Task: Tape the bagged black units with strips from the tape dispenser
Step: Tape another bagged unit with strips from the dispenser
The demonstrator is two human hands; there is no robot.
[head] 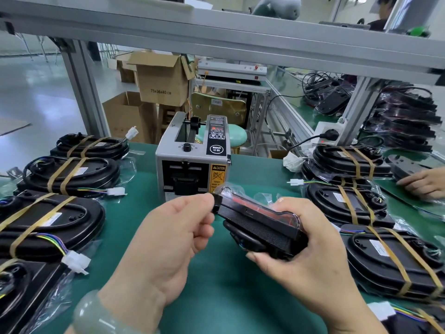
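A black unit in a clear bag (260, 225) is held edge-up above the green mat, just in front of the tape dispenser (192, 157). My right hand (305, 256) grips its near end from below, fingers curled round it. My left hand (175, 235) pinches the unit's far left corner between thumb and fingers. The grey dispenser stands upright at the middle of the bench with its outlet facing me. I cannot make out a tape strip at its outlet or in my fingers.
Taped black units (50, 225) lie in a column on the left, and more taped units (349, 203) on the right. A stack of bagged units (407, 121) stands far right. Another person's hand (426, 184) rests at the right edge. Cardboard boxes (163, 83) sit beyond the bench.
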